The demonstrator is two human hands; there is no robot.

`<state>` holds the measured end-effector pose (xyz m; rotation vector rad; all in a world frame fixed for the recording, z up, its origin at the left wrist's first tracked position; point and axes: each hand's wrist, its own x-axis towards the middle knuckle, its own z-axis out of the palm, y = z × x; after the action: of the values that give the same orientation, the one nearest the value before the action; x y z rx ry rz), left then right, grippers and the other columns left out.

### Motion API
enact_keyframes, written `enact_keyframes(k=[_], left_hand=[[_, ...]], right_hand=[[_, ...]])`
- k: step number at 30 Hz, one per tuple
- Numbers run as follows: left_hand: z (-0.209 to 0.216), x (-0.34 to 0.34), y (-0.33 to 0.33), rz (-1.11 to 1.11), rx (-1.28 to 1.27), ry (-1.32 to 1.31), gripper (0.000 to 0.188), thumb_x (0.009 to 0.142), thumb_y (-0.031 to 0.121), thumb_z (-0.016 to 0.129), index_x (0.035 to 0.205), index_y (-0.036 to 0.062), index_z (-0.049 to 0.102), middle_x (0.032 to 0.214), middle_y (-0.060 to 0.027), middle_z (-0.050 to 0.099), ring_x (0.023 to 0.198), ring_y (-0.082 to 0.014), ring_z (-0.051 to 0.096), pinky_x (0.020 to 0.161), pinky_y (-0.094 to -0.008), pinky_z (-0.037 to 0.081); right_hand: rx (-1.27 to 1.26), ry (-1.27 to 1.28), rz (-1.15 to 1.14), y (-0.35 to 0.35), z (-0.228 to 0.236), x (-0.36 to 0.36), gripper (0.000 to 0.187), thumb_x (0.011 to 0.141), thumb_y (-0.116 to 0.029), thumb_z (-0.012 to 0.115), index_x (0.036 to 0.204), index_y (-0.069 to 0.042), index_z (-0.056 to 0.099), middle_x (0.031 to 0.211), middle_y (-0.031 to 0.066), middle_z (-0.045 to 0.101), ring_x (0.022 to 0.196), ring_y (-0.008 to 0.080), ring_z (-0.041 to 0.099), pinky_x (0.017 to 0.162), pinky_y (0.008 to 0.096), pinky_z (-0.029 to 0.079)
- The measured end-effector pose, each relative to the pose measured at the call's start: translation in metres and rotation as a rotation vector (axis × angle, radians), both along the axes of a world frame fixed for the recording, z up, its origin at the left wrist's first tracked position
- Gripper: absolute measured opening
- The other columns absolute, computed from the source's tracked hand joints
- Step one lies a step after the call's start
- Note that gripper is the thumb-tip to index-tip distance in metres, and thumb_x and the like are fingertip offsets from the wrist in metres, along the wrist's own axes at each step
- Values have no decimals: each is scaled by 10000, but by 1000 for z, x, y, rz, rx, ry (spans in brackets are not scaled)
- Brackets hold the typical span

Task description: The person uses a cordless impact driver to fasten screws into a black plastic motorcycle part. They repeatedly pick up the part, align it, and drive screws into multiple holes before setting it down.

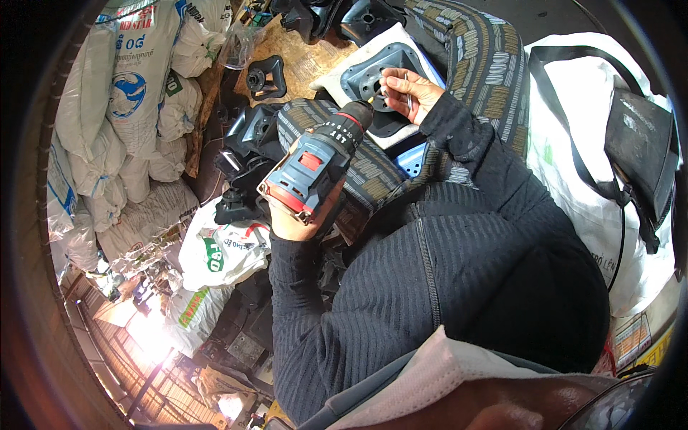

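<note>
Dark ribbed fabric up close: that's the jacket (380, 265) with its zip, with a pale face mask (437, 373) along the bottom edge. Past that, the left hand (294, 223) is wrapped around a blue-and-red drill (308, 172), chuck angled up and to the right. The right hand (419, 93) pinches something thin and shiny just beyond the chuck, can't tell what exactly. Only a narrow gap between chuck and fingers, so pretty tight there.

Both sit over the lower part of a black plastic piece (393, 56) with holes in it, resting on a white slab (327, 81) across patterned trousers (494, 68). The slab's corners stick out past the piece.

Elbow room's a bit wider on the right, up to a big white bag (573, 236) with a dark pouch (638, 143) against it. Further out, a black frame (256, 79) lies on brown board (312, 57), then white sacks (136, 86) pile up along the left edge.
</note>
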<state>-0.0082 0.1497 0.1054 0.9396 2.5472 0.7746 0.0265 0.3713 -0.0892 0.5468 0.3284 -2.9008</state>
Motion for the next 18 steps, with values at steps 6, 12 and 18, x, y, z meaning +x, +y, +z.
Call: enact_keyframes(k=[6, 12, 18], left_hand=[[-4, -4, 7, -46, -46, 92, 287, 732, 107, 730, 1001, 62, 642, 906, -55, 659, 821, -211, 641, 728, -337, 497], [1, -5, 6, 33, 30, -90, 327, 717, 97, 741, 1013, 29, 619, 899, -59, 670, 815, -190, 649, 712, -324, 514], [-8, -6, -18, 135, -54, -256, 365, 702, 113, 771, 1030, 55, 622, 931, -41, 674, 854, -190, 657, 758, -324, 509]], right_hand=[[-13, 136, 101, -2, 10, 2, 245, 879, -124, 619, 1109, -54, 569, 999, 56, 639, 909, 141, 649, 722, 249, 589], [-29, 126, 71, 5, -6, 2, 197, 883, -127, 615, 1059, -40, 609, 926, 44, 655, 809, 97, 654, 718, 267, 585], [-22, 253, 145, 6, 1, 1, 231, 900, -140, 591, 1090, -9, 592, 842, 14, 601, 750, 74, 618, 700, 264, 591]])
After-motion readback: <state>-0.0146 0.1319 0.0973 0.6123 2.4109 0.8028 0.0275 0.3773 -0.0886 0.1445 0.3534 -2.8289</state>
